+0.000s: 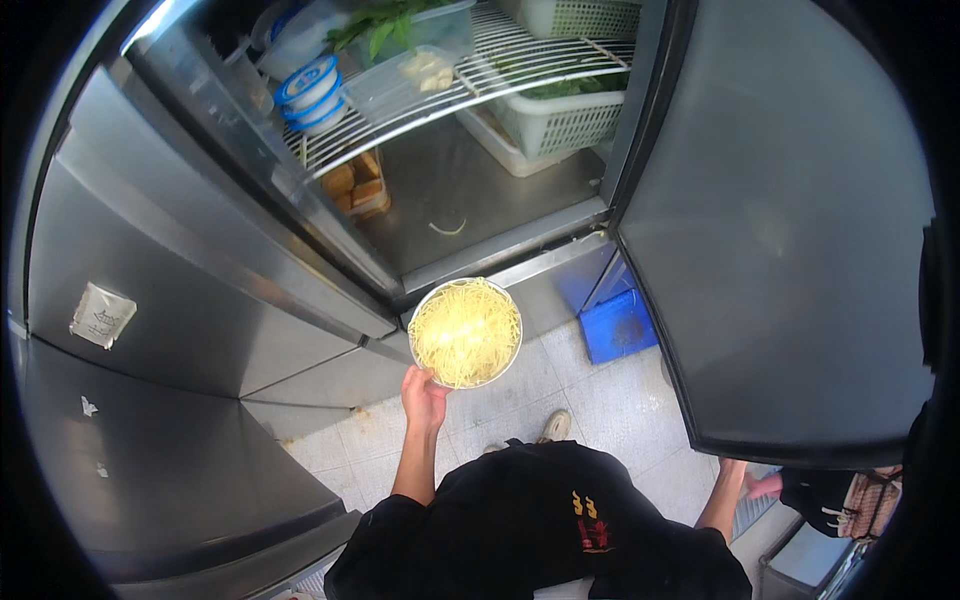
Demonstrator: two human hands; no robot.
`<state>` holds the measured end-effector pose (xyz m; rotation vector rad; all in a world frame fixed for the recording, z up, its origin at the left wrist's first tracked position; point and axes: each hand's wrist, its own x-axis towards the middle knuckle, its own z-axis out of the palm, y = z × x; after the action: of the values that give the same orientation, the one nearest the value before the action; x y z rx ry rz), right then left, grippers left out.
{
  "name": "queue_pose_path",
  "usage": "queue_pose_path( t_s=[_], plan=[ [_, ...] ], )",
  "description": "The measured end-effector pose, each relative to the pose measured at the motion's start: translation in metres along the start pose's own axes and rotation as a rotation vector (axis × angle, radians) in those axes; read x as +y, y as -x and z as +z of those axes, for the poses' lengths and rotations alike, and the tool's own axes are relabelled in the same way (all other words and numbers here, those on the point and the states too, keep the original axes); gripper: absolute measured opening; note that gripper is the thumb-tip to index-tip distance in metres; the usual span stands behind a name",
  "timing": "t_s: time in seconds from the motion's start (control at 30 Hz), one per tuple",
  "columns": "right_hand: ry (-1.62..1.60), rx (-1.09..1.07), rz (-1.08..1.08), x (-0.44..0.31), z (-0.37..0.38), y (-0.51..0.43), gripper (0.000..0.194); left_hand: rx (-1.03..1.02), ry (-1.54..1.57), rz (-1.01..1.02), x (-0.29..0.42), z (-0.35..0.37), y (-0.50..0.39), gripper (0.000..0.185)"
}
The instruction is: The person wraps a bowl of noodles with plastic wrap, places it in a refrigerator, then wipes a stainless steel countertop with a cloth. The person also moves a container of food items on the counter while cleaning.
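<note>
My left hand is shut on the near-left rim of a round bowl heaped with pale yellow shredded strands or noodles. The bowl stands out in front of the open steel refrigerator, above the tiled floor. At the lower right, my right hand is at the bottom edge of the open refrigerator door; its fingers are hidden behind the door, so its grip cannot be told. Inside the refrigerator, a curved pale strand lies on the bottom surface.
A wire shelf holds blue-lidded tubs, a clear container and baskets. Below are a green-white basket and a container of brown blocks. A blue dustpan lies near the door. Another person's hand shows at the lower right.
</note>
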<state>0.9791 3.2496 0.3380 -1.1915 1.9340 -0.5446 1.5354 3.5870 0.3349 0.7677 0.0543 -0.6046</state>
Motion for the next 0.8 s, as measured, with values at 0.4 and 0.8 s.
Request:
queue_pose_path(
  t_s=[0.4,0.8],
  plan=[
    [-0.118,0.016,0.059,0.036,-0.035,0.009,0.027,-0.197,0.045,0.049,0.084,0.148,0.006,0.012],
    [-0.175,-0.02,0.072,0.037,-0.031,-0.005,0.026,-0.277,-0.164,0.249,0.129,0.393,-0.117,0.036]
  ],
)
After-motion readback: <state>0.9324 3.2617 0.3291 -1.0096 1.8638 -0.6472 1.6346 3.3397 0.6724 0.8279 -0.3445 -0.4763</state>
